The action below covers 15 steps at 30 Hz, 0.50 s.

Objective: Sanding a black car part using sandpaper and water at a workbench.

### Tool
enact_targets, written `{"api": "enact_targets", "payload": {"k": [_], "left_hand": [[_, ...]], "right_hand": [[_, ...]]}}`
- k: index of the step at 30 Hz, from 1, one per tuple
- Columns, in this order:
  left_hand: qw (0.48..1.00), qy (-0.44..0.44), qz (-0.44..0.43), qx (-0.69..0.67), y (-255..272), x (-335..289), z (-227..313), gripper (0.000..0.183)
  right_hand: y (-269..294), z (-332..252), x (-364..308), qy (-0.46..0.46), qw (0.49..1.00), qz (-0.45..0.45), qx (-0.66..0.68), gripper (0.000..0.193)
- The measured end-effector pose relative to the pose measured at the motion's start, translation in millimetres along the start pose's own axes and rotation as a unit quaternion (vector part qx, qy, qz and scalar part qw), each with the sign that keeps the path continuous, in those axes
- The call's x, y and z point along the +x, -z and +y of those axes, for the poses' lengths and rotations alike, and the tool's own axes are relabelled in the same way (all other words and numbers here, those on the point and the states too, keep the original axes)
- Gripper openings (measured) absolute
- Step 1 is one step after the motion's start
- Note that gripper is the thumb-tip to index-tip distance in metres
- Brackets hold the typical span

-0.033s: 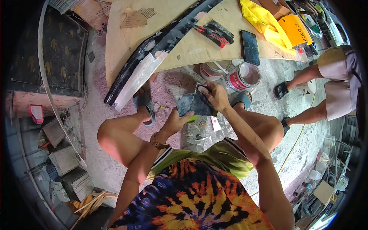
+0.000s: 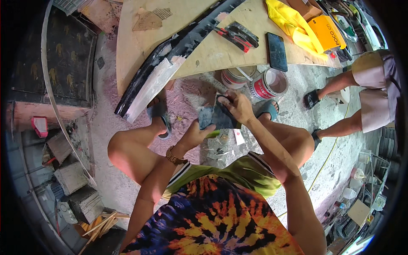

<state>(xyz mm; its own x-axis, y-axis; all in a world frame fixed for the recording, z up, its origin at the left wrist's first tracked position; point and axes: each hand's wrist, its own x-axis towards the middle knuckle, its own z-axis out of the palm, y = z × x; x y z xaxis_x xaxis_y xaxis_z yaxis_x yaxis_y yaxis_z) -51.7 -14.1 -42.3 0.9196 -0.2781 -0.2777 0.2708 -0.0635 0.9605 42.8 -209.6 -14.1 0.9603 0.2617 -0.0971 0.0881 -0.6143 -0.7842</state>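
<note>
Over the floor between my knees, my left hand grips a blue-grey flat piece with pale smears, its thumb lying on top. My right hand pinches a darker flat rectangular piece, which overlaps the first along its edge. Whether these are spreaders or abrasive sheets, I cannot tell. Something green shows just beside my left fingertips. Ahead, a long black trim part with a white filler-like patch lies across the wooden table and overhangs its near edge.
On the table lie a red-and-black tool, a phone, a yellow cloth and an orange-yellow box. Two open cans stand below its edge. Another person's legs are at right. A cable crosses the floor.
The darker piece in my right hand has shifted slightly left, covering more of the blue-grey piece. Both hands keep their grip.
</note>
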Motion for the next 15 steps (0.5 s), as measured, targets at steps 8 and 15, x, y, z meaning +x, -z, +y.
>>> {"api": "enact_targets", "payload": {"k": [8,15], "left_hand": [[0.979,0.125,-0.129,-0.099,1.4,-14.4,-2.4,0.034],[0.964,0.125,-0.219,-0.087,11.8,-6.9,1.9,0.040]], "right_hand": [[-5.4,-14.7,-4.7,0.226,0.966,-0.107,-0.071,0.021],[-4.1,-18.0,-5.4,0.201,0.971,-0.111,-0.064,0.019]]}}
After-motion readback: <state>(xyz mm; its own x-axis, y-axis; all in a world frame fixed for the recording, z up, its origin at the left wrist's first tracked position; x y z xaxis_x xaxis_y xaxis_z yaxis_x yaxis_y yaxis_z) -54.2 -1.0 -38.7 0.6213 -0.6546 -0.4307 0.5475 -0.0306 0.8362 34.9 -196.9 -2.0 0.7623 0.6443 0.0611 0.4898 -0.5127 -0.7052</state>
